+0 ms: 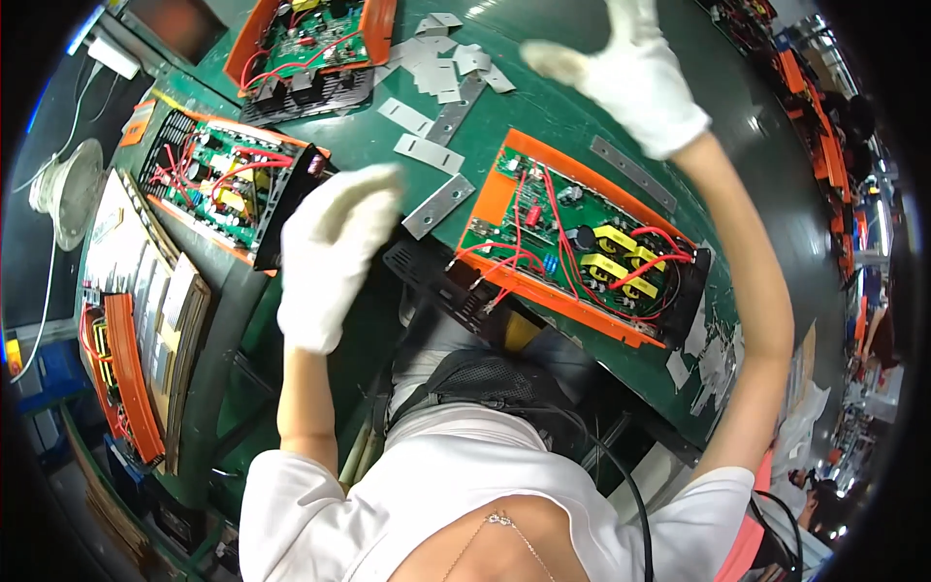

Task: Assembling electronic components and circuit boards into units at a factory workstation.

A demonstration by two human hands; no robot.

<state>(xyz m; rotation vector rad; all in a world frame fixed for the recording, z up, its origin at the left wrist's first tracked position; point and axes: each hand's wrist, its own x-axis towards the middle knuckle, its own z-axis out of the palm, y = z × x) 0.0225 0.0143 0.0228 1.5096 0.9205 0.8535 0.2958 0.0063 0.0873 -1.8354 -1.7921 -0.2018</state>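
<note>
White work gloves cover both my hands. My left hand [339,247] is raised left of centre, near the black end plate of an orange-cased circuit unit [228,184]. Its fingers are loosely stretched toward the upper right, slightly blurred, and no object shows in them. Reaching to the far side, my right hand [630,82] has its thumb spread from the fingers and nothing visible in its grasp; the fingertips are cut off by the upper edge. Between my arms lies an opened orange housing [495,199] with a green circuit board [553,228], red wires and yellow-wrapped transformers. A black slotted end panel [436,281] sits at its near left corner.
Another orange unit [378,34] stands at the far left. Thin pale plates [432,68] are heaped beside it. Metal strips with holes [438,206] lie around the central housing, one [635,175] behind it. Scraps [713,364] gather at the right. Stacked boards [175,330] stand left.
</note>
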